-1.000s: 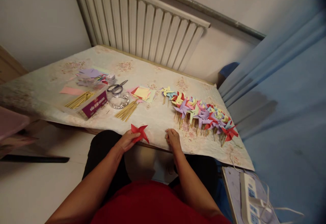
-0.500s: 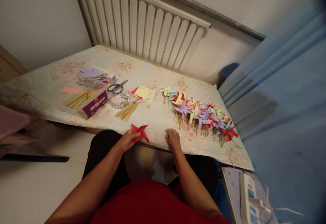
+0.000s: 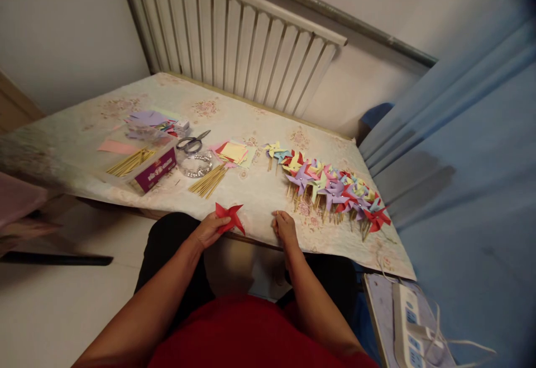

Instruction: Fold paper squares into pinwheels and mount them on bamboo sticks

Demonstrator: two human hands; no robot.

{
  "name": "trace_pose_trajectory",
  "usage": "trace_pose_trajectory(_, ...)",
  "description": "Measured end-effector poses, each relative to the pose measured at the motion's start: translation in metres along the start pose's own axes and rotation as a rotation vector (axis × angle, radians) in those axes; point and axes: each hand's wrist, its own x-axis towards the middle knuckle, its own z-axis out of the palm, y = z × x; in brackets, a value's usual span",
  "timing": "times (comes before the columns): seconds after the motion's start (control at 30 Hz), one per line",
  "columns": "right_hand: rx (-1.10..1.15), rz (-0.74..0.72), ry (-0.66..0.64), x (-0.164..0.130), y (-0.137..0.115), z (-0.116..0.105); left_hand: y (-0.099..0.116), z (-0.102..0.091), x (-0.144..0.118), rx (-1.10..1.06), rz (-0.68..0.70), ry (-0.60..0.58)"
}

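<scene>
My left hand grips a red paper pinwheel near the table's front edge, thumb lying across it. No stick shows on this pinwheel. To the right, my right hand is closed with the fingertips pinched together; what they hold, if anything, is too small to make out. Beyond my hands lie a bundle of thin wooden sticks and a stack of coloured paper squares. Several finished pinwheels on sticks lie in overlapping rows to the right of my right hand.
Scissors lie behind a clear round dish of small shiny pieces. A purple-fronted box with sticks stands left. Coloured paper is piled behind it. A power strip lies at lower right, beside a blue curtain.
</scene>
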Motion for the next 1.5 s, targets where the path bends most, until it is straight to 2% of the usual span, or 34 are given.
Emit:
trace_pose_trajectory(0.27,0.165,0.04,-0.005,-0.0016,-0.0005,0.0004,0.0003,-0.0003,0.0005,0.001,0.0,-0.007)
trace_pose_trajectory(0.63,0.208,0.069,-0.034,0.0018,-0.0032,-0.0014,0.0028,0.0041,-0.0013,-0.012,-0.016,0.026)
trace_pose_trajectory(1.03,0.242,0.08,-0.002,0.0028,-0.0036,-0.0007,0.0008,0.0018,-0.0002,-0.018,-0.002,-0.007)
trace_pose_trajectory(1.5,0.272,0.077,-0.03,0.0054,0.0022,-0.0029,0.0006,0.0009,0.0002,-0.011,0.0,-0.01)
